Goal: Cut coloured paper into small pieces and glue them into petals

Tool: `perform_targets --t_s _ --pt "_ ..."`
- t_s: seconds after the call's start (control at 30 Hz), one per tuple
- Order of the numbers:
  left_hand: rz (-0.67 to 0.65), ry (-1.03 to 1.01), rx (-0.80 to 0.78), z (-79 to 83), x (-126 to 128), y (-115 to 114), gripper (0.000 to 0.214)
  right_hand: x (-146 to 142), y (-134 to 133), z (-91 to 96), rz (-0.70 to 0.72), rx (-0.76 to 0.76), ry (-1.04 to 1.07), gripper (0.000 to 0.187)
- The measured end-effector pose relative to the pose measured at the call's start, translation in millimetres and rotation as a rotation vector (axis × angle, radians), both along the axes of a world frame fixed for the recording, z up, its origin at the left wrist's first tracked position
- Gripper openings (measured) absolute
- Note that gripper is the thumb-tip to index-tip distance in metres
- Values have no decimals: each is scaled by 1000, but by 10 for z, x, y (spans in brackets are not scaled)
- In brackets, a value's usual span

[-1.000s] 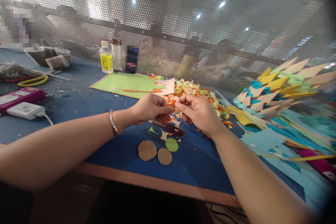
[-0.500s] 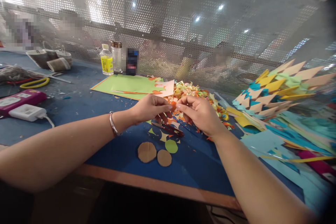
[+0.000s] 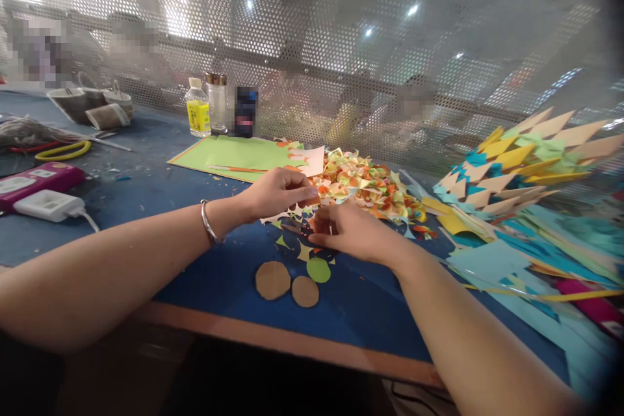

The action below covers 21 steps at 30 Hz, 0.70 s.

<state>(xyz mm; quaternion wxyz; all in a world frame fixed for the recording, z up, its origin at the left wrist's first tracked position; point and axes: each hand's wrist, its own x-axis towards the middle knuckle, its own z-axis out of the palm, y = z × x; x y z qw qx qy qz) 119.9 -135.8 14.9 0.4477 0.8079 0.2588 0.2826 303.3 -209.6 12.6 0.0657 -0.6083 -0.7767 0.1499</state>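
Note:
My left hand (image 3: 283, 194), with a silver bracelet at its wrist, hovers over the table with thumb and fingers pinched. A bit of orange paper (image 3: 315, 200) shows at its fingertips. Lower and to the right, my right hand (image 3: 353, 232) curls its thumb and fingers around the red handles of a pair of scissors (image 3: 294, 227), which it largely hides. Small green and cream paper offcuts (image 3: 305, 251) lie just below. Nearer me rest a green paper disc (image 3: 318, 270) and two brown cardboard discs, one larger (image 3: 272, 280) and one smaller (image 3: 305, 291).
A colourful heap of paper scraps (image 3: 361, 182) lies beyond my hands, beside green sheets (image 3: 234, 153). A bottle (image 3: 197, 110) and a glass jar (image 3: 218, 107) stand behind. Folded spiky paper work (image 3: 517, 162) and blue sheets (image 3: 487, 263) lie right; a purple power strip (image 3: 41, 183) left.
My right hand has left my left hand's fingertips and come down toward me onto the scissors. My left hand has shifted slightly left. The discs have stayed put.

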Motion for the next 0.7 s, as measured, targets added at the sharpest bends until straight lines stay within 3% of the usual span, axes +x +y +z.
perform_targets --t_s 0.17,0.37,0.57,0.7 --pt "30 -27 -2 -10 2 36 17 -10 3 -15 24 50 -101 10" --pt "224 -105 1 3 -21 130 18 -3 14 -28 28 84 -123 5" --pt "206 26 -52 -42 -74 252 17 18 22 -14 30 78 -141 6" --pt "212 143 12 -55 -100 298 16 22 26 -36 37 77 -144 9"
